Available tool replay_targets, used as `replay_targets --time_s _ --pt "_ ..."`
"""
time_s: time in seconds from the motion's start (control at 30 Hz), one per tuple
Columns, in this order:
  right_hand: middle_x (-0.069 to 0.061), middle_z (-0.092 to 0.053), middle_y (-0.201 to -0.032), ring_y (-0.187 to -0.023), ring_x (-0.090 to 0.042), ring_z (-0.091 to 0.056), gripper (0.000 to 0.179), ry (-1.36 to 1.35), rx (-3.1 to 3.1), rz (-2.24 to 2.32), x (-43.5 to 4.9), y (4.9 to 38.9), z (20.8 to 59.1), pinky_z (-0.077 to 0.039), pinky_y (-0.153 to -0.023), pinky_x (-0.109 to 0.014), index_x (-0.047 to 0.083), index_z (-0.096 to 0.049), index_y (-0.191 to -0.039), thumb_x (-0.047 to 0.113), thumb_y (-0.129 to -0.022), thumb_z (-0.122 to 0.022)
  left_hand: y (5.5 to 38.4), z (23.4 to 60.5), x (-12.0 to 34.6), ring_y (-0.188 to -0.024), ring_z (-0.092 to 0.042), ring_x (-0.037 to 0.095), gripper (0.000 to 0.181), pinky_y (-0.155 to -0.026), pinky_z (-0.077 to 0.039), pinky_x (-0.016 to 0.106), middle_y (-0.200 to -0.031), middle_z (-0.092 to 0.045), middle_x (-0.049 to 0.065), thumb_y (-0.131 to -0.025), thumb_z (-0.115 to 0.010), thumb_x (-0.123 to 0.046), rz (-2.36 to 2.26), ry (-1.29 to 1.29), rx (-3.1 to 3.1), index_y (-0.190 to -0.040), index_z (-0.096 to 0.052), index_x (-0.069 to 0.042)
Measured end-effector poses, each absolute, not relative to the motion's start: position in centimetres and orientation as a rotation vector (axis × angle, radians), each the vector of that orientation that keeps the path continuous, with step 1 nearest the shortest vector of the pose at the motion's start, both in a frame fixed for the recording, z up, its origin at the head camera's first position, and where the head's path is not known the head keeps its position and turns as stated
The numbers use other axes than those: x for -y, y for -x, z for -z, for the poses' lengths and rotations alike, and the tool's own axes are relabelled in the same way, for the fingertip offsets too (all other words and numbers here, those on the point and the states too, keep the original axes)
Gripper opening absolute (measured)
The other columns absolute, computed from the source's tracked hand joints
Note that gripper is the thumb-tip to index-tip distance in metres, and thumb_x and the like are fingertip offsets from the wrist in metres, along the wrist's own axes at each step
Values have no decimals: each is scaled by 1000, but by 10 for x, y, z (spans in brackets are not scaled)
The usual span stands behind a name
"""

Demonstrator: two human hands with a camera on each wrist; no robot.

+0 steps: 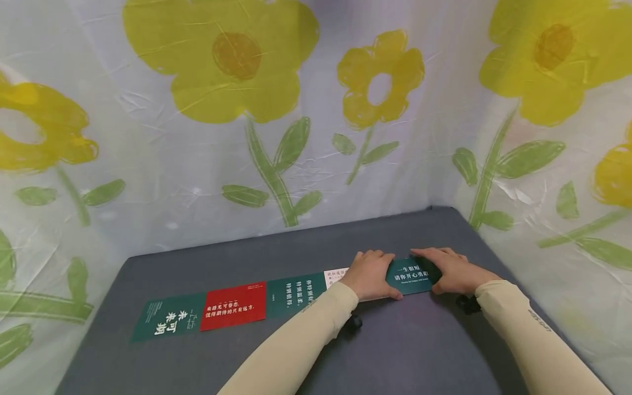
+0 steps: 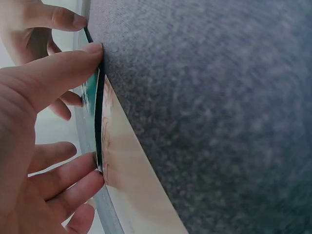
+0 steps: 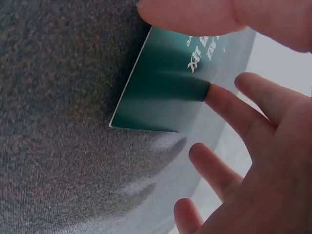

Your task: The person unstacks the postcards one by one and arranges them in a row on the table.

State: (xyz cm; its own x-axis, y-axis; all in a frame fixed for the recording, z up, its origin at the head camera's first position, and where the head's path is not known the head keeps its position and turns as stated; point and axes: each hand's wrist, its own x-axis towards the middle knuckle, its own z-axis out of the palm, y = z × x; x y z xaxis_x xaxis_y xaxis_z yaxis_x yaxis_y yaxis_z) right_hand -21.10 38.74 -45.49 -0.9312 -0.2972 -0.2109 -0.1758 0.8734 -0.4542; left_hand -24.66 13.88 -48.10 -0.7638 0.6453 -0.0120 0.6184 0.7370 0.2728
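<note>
A dark green card [image 1: 408,278] with white lettering lies at the right end of a row of cards. My left hand [image 1: 369,275] spans its left end, thumb on the near edge and fingertips on the far edge. In the left wrist view the green card's edge [image 2: 99,117] looks slightly bowed above a white card [image 2: 129,180]. My right hand [image 1: 456,271] holds the right end, with the thumb [image 3: 195,17] at the near edge and the index finger [image 3: 234,107] at the far edge. The left hand hides most of the white card in the head view.
Leftward along the grey table [image 1: 237,362] run a green card [image 1: 291,296], a red card [image 1: 233,306] and another green card [image 1: 168,317], edge to edge or slightly overlapping. A flower-printed curtain [image 1: 187,181] hangs behind and beside the table.
</note>
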Motion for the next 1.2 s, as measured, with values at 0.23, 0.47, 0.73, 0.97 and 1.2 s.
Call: replay_targets --time_s 0.23,0.47,0.73,0.97,1.2 --pt "-25 -42 -168 -149 -57 -35 102 374 -2755 623 -384 211 451 -26 -111 -84 14 -43 -165 5 -75 -89 246 481 -136 -141 -58 18 94 -113 -45 39 -156 -61 -2 -85 -81 -70 -366 -1021 -2833 -160 -53 -21" --pt "-24 -42 -168 -148 -58 -37 100 387 -2770 549 -390 209 453 -28 -109 -84 15 -44 -165 6 -76 -89 242 481 -142 -141 -58 17 94 -112 -45 39 -157 -61 -3 -86 -79 -71 -366 -1015 -2825 -161 -52 -21" --pt "-23 -43 -168 -148 -57 -37 99 386 -2764 554 -392 209 454 -30 -107 -84 16 -44 -165 8 -76 -88 240 481 -143 -144 -57 17 93 -115 -43 41 -158 -59 -3 -89 -77 -71 -339 -1022 -2818 -162 -50 -21" --pt "-23 -43 -167 -149 -58 -37 96 414 -2755 539 -389 215 453 -30 -107 -84 14 -45 -164 7 -78 -86 240 482 -139 -143 -57 17 90 -115 -43 42 -157 -60 -3 -90 -75 -71 -325 -1004 -2841 -162 -51 -21" --pt "-21 -46 -166 -146 -54 -41 91 424 -2803 583 -389 207 455 -31 -106 -82 16 -46 -163 15 -82 -86 232 484 -126 -151 -51 18 91 -120 -41 43 -162 -56 -3 -92 -74 -69 -389 -1040 -2858 -163 -48 -19"
